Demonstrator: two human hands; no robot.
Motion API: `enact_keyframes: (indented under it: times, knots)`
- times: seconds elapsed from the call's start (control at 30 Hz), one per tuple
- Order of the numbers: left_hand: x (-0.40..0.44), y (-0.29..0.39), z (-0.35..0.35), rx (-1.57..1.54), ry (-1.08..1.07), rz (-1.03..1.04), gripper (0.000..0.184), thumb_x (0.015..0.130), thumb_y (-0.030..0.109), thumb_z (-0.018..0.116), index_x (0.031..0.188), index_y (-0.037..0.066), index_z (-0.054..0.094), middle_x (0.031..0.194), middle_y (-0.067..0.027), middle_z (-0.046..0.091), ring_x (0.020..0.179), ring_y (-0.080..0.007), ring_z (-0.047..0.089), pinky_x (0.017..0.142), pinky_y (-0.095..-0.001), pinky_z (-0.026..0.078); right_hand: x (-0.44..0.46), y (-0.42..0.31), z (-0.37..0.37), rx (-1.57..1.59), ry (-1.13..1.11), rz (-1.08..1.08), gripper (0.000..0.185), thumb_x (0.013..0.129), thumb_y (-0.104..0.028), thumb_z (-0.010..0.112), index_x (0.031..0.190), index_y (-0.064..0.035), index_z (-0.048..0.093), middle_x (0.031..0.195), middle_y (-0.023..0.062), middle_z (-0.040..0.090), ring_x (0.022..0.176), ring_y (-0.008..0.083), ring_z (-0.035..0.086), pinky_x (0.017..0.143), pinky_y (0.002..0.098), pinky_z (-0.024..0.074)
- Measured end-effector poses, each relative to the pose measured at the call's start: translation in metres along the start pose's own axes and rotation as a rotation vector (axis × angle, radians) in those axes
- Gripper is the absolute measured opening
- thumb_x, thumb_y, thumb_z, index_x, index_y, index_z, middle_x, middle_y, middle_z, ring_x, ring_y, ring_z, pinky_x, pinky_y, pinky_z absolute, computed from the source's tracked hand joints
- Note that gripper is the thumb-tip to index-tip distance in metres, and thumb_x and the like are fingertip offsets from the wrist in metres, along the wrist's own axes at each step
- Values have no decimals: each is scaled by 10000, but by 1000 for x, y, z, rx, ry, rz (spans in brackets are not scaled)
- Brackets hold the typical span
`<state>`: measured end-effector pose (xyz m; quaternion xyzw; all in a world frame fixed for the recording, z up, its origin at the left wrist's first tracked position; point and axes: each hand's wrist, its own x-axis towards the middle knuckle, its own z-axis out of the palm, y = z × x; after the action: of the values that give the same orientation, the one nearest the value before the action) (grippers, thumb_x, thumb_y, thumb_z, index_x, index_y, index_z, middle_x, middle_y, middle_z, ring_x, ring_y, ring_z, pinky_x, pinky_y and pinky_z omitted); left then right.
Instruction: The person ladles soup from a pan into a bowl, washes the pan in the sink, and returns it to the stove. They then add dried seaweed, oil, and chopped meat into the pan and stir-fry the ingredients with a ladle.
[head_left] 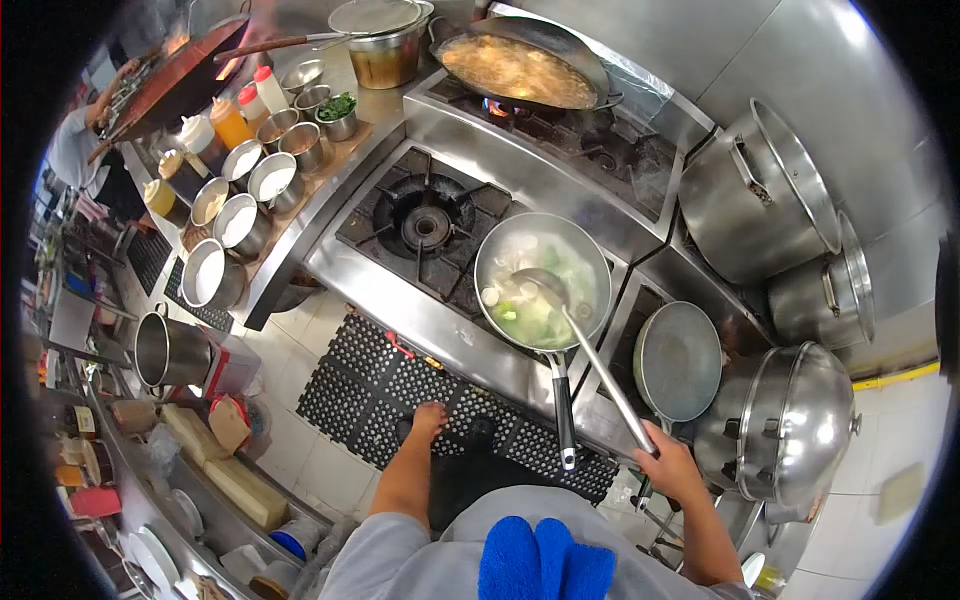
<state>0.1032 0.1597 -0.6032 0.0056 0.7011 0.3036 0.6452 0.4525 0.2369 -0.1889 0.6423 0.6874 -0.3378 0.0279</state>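
Note:
My right hand grips the end of a long metal ladle. The ladle's bowl rests in a pan of pale liquid with green and white pieces, on the front stove. The pan's black handle points toward me, with no hand on it. My left hand hangs low in front of me, over the black floor mat, its fingers curled; whether it holds anything is too small to tell. To the right of the pan of liquid sits an empty-looking pan.
A wok of bubbling brown liquid stands over a flame behind. Large steel pots line the right. Metal containers and squeeze bottles crowd the left counter. Another person works at the far left. A bare burner lies left of the pan.

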Motion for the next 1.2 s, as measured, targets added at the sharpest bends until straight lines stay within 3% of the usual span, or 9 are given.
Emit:
enact_keyframes:
  times: [0.1,0.13,0.23,0.33,0.47,0.53,0.7,0.93,1.2]
  knots:
    - [5,-1,-4,-11,16,23,253,918,284,480,1091,130,582,926,-16,618,788,-164,617,711,-398,436,-21,-2,-14,23,-5,127,574,809,-263,637,1335,-111,463,841,244,637,722,331,653,691,363,498]
    - [5,-2,-5,-14,29,22,255,914,286,486,1093,132,582,926,-13,617,784,-163,617,709,-396,436,-25,4,-13,62,26,16,543,816,-150,627,1328,-67,468,739,76,612,509,122,537,477,287,439]
    - [7,-4,-7,-35,52,18,271,900,297,505,1105,138,581,927,-9,615,777,-157,614,709,-387,436,-39,-9,-18,246,-135,197,502,842,-116,607,1321,-61,470,699,45,584,470,92,498,421,271,400]
    - [13,-8,-12,-48,54,-9,284,888,299,510,1110,137,581,922,-6,612,765,-153,611,696,-386,438,-36,0,-11,473,-263,234,559,817,-190,655,1327,-51,472,755,59,604,470,108,519,469,282,426]
    - [17,-4,-18,-51,-7,16,280,861,298,528,1088,139,571,916,-14,608,788,-171,605,686,-395,439,-21,6,5,338,-175,215,553,824,-164,647,1335,-59,464,747,73,606,468,109,513,460,278,425]
    - [26,-1,-17,-88,-19,24,247,856,272,538,1065,144,564,924,-26,609,825,-188,600,692,-403,441,-16,10,13,68,44,-78,548,832,-133,636,1345,-70,454,747,72,609,459,93,496,434,265,409]
    - [30,22,0,-251,-50,-12,180,887,239,529,1038,152,574,924,-26,612,833,-195,599,748,-407,441,-18,-16,4,264,32,199,554,831,-115,636,1351,-81,449,751,65,612,455,86,490,423,258,399]
    - [52,46,10,-634,-179,-10,511,950,484,423,1225,56,472,1108,-66,576,1099,-228,544,904,-455,422,-16,-31,-7,324,161,184,545,845,-65,615,1358,-52,430,697,33,563,436,78,458,393,257,369]
    - [40,69,9,-721,-161,-46,636,943,550,385,1241,-10,427,1209,-147,517,1123,-284,528,946,-495,399,-17,-40,-9,372,168,156,524,867,-29,553,1363,3,388,620,5,480,396,55,404,367,222,327]
